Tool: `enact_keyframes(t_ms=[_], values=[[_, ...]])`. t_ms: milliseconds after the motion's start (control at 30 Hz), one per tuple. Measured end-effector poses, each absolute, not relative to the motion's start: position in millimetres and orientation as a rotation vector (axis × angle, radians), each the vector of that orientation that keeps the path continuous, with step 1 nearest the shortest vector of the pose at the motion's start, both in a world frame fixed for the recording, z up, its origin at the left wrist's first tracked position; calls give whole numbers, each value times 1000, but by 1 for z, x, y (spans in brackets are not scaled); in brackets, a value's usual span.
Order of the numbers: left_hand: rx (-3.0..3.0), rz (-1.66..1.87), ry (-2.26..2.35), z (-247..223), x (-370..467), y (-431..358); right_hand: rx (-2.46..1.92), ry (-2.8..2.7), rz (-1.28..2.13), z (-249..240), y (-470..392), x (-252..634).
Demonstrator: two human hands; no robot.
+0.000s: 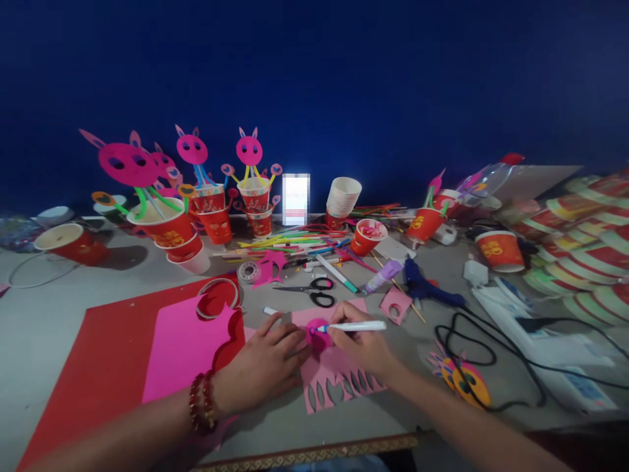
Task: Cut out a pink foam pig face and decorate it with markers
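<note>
My right hand [361, 344] grips a white marker pen [361, 326], its blue tip touching a small bright pink paper circle [320, 339]. A dark blue mark shows on the circle. Fingers spread, my left hand [275, 357] lies flat with its fingertips at the circle's left edge. Beneath the circle is a light pink sheet [327, 387] with several leaf-shaped holes cut along its near edge. A pen cap [272, 312] shows just beyond my left fingers. Black-handled scissors [314, 288] lie beyond both hands.
Red card [93, 354] and pink paper [181, 341] lie at left. Cups with pink paper faces [191, 149] stand behind. A glue gun [427, 285] with a black cord [472, 360] lies at right, near stacked cups [584, 242]. Pipe cleaners [295, 242] are piled at the back.
</note>
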State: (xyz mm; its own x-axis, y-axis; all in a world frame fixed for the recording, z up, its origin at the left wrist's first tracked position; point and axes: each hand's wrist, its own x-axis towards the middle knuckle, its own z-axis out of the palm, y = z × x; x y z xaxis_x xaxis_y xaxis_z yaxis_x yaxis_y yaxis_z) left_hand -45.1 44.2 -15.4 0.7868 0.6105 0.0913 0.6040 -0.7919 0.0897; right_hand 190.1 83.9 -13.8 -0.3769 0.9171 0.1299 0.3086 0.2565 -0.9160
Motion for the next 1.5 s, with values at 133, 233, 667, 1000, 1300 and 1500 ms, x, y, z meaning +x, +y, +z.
enact_keyframes(t_ms=[133, 233, 667, 1000, 1300, 1500], values=[[2932, 207, 987, -18, -46, 44, -1106, -1816, 1038, -19, 88, 182], [2933, 222, 972, -18, -47, 44, -1127, -1786, 1027, -27, 88, 180], [2942, 236, 973, -20, -46, 45, -1124, -1917, 985, -35, 86, 181], [2940, 212, 968, -16, -47, 45, -1108, -1912, 990, -30, 86, 180], [2947, 215, 967, -20, -46, 46, -1082, -1883, 1035, -29, 85, 180], [2941, 207, 965, -20, -47, 46, -1092, -1914, 1025, -29, 86, 180]])
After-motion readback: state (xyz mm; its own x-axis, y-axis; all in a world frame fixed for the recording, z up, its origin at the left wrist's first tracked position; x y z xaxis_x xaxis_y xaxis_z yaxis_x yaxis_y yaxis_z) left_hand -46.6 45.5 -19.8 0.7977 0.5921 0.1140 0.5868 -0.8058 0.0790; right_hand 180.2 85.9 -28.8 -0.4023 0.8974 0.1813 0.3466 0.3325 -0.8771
